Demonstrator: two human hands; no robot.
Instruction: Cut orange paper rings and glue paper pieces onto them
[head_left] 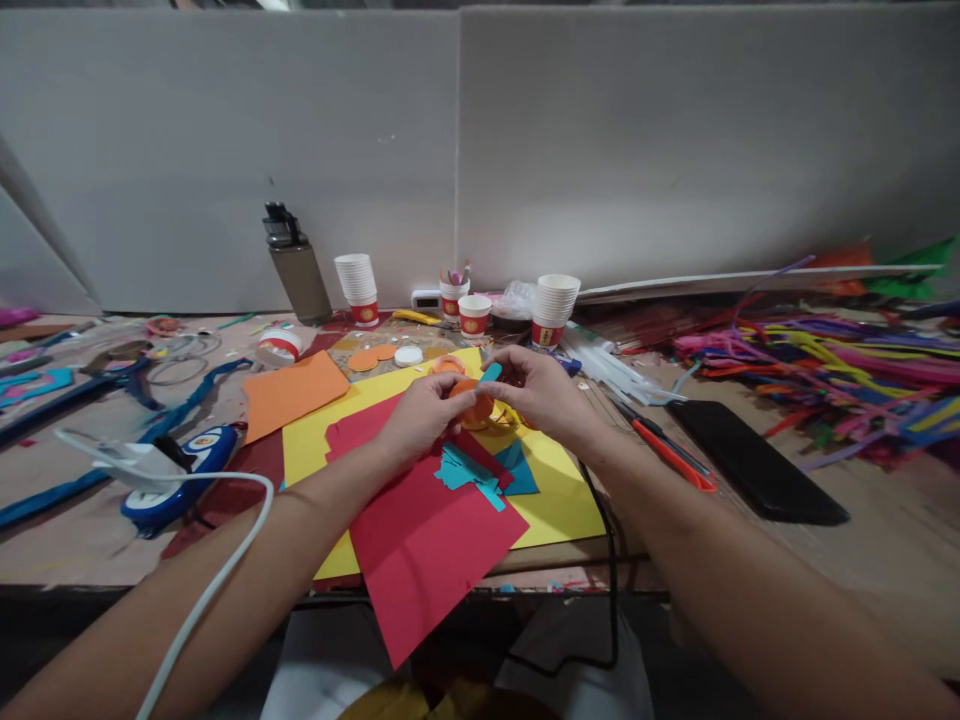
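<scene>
My left hand [426, 412] pinches an orange round piece [471, 408], its thumb lying on the near side. Close beside it, my right hand [541, 390] has its fingertips closed on a small teal paper strip [491, 373], which touches or overlaps the orange piece. Beneath my hands lie a red paper sheet [427, 540], a yellow sheet [566, 495] and teal paper scraps [463, 468]. Something yellow and curled [508, 418] shows behind the orange piece, partly hidden by my right hand. An orange ring-like piece [448, 365] rests just beyond my fingers.
Stacked paper cups [356, 285] and a dark bottle [298, 265] stand at the back. An orange sheet [296, 393] and a blue power strip [180, 480] lie left, a white cable crossing my left forearm. Orange-handled scissors [675, 455], a black phone [754, 460] and pipe cleaners [847, 370] are right.
</scene>
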